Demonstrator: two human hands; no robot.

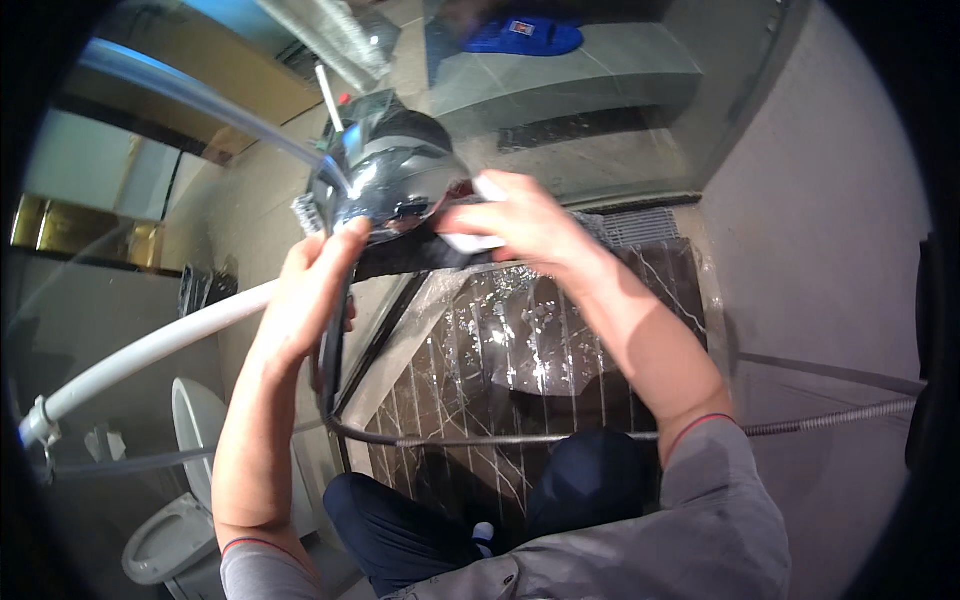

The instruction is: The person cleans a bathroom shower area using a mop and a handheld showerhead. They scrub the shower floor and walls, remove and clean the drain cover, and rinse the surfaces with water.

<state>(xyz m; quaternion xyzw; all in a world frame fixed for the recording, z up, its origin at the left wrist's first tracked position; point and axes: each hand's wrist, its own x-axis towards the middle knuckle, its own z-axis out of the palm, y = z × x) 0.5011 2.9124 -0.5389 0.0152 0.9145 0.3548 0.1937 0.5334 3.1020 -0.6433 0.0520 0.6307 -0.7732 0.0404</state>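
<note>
A glossy black, dome-shaped object is in front of me, and I cannot tell exactly what it is. My left hand grips its near left side, thumb on the shiny surface and fingers mostly hidden behind. My right hand holds a white cloth or pad against its right side; blur hides the exact grip. A dark tube runs down beside my left hand and bends right into a ribbed metal shower hose. Whether my left hand also holds the tube is unclear.
Wet, grooved dark marble-look flooring lies below, with a drain grate at its far right. A white bar crosses the left side above a toilet. Beyond the glass rests a blue slipper. A pale wall stands right.
</note>
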